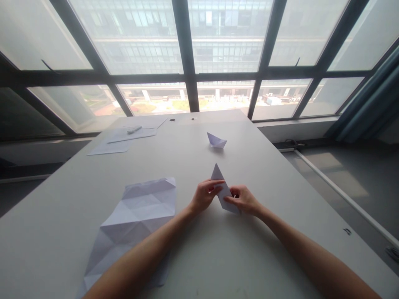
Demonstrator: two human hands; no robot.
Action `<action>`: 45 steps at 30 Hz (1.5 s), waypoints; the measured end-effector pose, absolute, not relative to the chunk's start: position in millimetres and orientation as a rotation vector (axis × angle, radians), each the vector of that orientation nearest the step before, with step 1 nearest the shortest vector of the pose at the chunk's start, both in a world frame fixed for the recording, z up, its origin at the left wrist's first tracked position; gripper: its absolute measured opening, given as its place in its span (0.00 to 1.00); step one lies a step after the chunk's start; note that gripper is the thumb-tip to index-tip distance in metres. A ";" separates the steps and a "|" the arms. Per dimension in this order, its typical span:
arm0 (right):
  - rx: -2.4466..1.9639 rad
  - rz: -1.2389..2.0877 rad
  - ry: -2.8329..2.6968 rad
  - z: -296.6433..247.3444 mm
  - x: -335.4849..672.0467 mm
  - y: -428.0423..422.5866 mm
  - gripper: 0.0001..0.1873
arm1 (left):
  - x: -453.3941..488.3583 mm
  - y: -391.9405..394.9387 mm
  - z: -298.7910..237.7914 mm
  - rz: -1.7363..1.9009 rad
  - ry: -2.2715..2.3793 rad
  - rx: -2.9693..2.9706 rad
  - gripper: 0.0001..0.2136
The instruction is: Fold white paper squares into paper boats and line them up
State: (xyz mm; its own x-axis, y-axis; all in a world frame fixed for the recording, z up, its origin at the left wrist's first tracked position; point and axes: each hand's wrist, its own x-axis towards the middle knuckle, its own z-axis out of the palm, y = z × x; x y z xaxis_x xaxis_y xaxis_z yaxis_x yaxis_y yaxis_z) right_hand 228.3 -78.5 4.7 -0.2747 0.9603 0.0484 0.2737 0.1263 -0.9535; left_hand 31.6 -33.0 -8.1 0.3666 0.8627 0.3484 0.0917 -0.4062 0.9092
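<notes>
Folded paper: a small white folded piece of paper (225, 193), pointed at its far end, is held above the near half of the table (264, 174), between the two hands and tilted.
Left hand: the left hand (202, 197) grips the folded paper from its left side, fingers across the front face, below the point.
Right hand: the right hand (245, 200) pinches the same paper at its lower right side, thumb on the front, fingers curled at the edge.
Paper boat: a finished-looking boat shape (217, 142) stands on the table just beyond the hands, apart from them.
Creased sheet: a large sheet (137, 214), crossed by fold lines, lies left of the hands — the left forearm passes over part of it.
Loose sheets: flat papers (120, 143) overlap at the far left, with a small pale object (134, 130) on top, too blurred to name.
Window: wide panes (230, 37) stand beyond the table; a blue curtain (370, 104) hangs at right.
</notes>
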 end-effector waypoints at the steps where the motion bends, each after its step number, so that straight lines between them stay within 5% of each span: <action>1: -1.214 1.177 -1.672 5.6 228.3 -78.7 0.09 | 31.7 -32.6 -8.6 1.123 0.828 1.756 0.13; 6: -1.193 1.151 -1.712 11.0 226.9 -78.9 0.08 | 32.4 -32.5 -11.6 1.090 0.698 1.741 0.21; 11: -1.212 1.117 -1.697 9.6 225.3 -78.7 0.07 | 33.6 -33.6 -11.1 1.083 0.736 1.840 0.18; 19: -1.217 1.026 -1.411 1.4 228.3 -75.3 0.16 | 37.9 -37.2 -5.1 1.038 0.735 1.846 0.26; 30: -1.284 0.932 -1.729 0.9 222.8 -84.3 0.27 | 36.4 -33.4 -5.2 0.836 0.561 1.551 0.25; 40: -1.185 1.139 -1.637 -3.1 230.9 -76.7 0.24 | 35.7 -27.7 -5.7 0.823 0.523 1.494 0.28; 45: -1.132 1.303 -1.503 7.0 238.4 -75.3 0.13 | 35.7 -27.4 -0.8 0.897 0.622 1.472 0.24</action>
State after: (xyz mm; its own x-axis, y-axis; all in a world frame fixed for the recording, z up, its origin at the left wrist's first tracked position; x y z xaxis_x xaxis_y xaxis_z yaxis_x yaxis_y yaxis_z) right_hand 238.4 -75.3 7.0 -0.2520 0.9673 0.0277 0.1097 0.0570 -0.9923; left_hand 35.7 -27.4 -0.8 0.5533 0.8161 0.1669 -0.1298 -0.1134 0.9850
